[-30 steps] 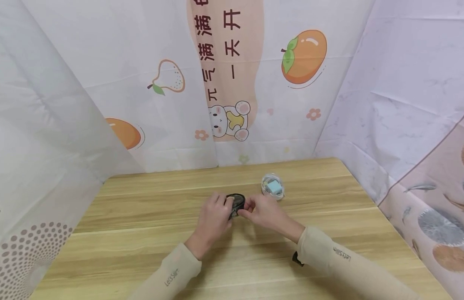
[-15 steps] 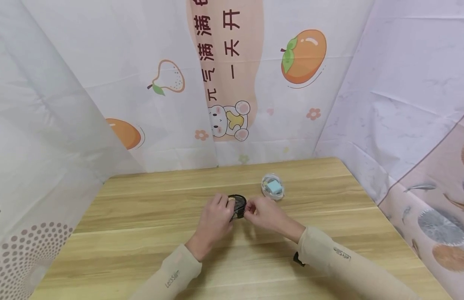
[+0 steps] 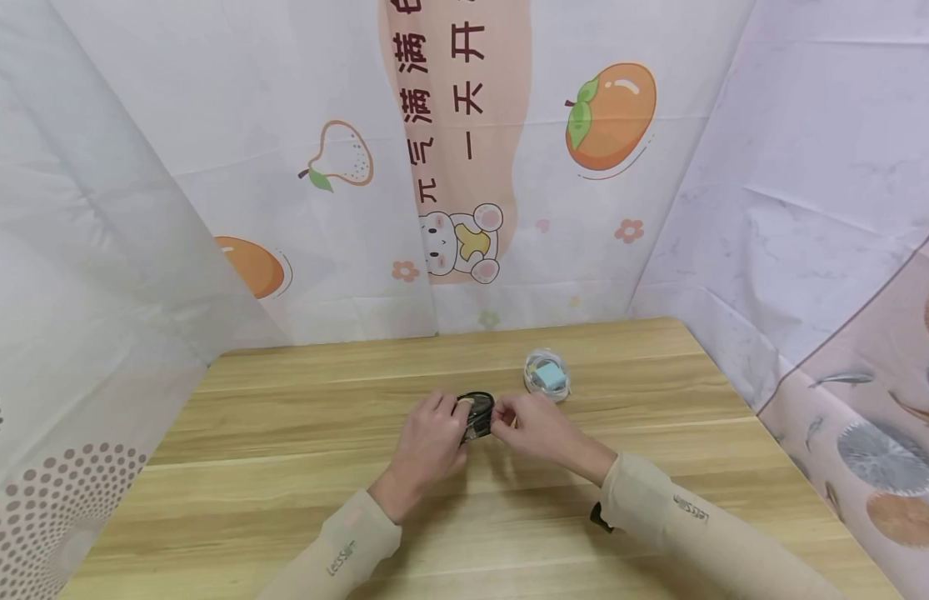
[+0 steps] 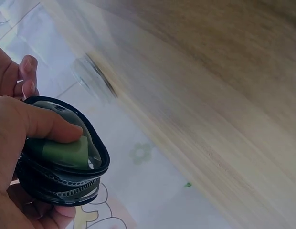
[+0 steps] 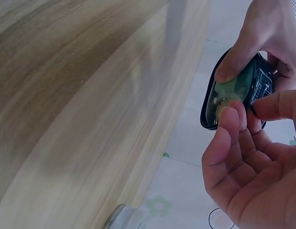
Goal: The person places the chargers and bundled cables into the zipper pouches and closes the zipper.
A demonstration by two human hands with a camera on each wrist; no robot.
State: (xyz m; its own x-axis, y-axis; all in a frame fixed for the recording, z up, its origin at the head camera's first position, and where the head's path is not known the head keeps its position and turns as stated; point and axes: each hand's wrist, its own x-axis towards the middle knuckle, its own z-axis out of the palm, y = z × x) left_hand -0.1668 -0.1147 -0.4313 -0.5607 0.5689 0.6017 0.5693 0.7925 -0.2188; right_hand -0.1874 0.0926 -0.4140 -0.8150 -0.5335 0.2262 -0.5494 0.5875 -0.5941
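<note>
My left hand point(image 3: 432, 432) grips a small clear zip pouch point(image 3: 479, 414) with black trim, held over the wooden table. In the left wrist view, its thumb presses the clear top over a green object point(image 4: 67, 153) inside. Two rows of zipper teeth point(image 4: 79, 187) run apart along the pouch's side there. My right hand point(image 3: 537, 427) is at the pouch's right end, with thumb and forefinger pinched together at its zipper edge. Whatever small part lies between those fingertips is hidden. In the right wrist view, the other fingers of that hand point(image 5: 253, 167) curl beside the pouch.
Behind the right hand, a clear round container point(image 3: 534, 388) holds a coiled white cable point(image 3: 537, 358) and a light blue block point(image 3: 550, 375). The wooden table point(image 3: 299, 433) ends at a printed cloth backdrop point(image 3: 344, 250), with more cloth at both sides.
The pouch has shifted slightly right and turned a little in the left hand. The right thumb and forefinger have drawn together at its edge. The round container has stayed put.
</note>
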